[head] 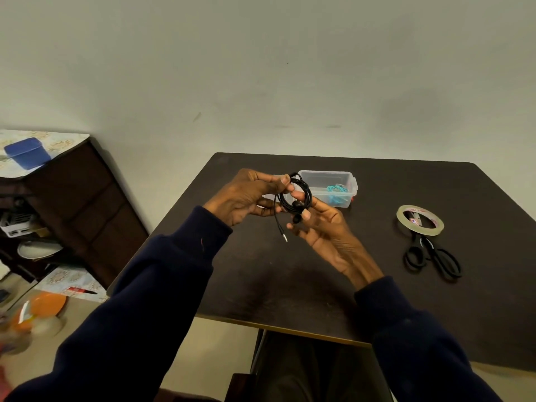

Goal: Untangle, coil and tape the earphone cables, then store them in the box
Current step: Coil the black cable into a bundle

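A coiled black earphone cable (293, 195) is held above the middle of the dark table (377, 285), between two hands raised in front of the chest. The left hand (246, 195) is turned palm inward, its thumb and forefinger pinched shut on the coil's upper left side, the other fingers curled loosely beneath. The right hand (322, 224) is tilted palm up and half open; its forefinger and thumb are pressed to the coil's right side near the earbuds, while the remaining fingers are spread and hold nothing. The plug end (284, 237) (a short free tail) is left hanging straight down below the coil. Both forearms are covered by dark blue sleeves (162, 285).

Behind the hands, toward the far edge of the table, a clear plastic box (342, 181) is set open, with what appears to be a turquoise cable (336, 190) lying inside. Near the right edge, a roll of clear tape (403, 212) is laid over the blades of black scissors (435, 256), touching them.
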A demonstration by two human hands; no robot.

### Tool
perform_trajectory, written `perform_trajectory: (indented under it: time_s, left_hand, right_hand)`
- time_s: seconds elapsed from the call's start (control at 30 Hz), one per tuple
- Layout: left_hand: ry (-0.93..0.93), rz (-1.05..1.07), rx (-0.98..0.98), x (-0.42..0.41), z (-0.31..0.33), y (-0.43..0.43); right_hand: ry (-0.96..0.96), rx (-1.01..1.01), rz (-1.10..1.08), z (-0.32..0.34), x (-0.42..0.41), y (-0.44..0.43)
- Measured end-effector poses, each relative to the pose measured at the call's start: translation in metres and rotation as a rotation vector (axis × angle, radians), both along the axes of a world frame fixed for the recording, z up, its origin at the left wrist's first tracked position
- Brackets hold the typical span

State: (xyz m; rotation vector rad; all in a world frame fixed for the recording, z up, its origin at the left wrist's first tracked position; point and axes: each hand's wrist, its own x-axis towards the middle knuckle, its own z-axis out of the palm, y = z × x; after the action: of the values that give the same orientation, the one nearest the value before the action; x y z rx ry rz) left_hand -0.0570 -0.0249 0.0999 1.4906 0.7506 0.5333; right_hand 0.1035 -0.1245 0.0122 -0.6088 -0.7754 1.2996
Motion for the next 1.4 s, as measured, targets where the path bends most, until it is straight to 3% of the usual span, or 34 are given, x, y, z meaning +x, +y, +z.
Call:
perform_trajectory:
  time_s: [0.1, 0.43, 0.53, 0.9, 1.4]
  left_hand:
    - [0.011, 0.005, 0.032, 0.001, -0.001, -0.002]
    - [0.069, 0.041, 0.229, 0.007, 0.000, -0.010]
    - [0.067, 0.048, 0.258, 0.008, 0.001, -0.011]
    - [0.009, 0.121, 0.112, -0.001, 0.003, 0.003]
    - [-0.016, 0.088, 0.059, -0.007, 0.010, 0.008]
  right_hand:
    - [-0.011, 0.014, 0.031, 0.004, -0.002, -0.001]
    - [-0.101, -0.156, -0.279, 0.004, -0.010, 0.009]
    - [-0.081, -0.141, -0.273, 0.001, -0.010, 0.011]
    - [0.045, -0.054, 0.017, -0.006, -0.006, 0.009]
    - [0.126, -0.068, -0.111, -0.002, -0.011, 0.011]
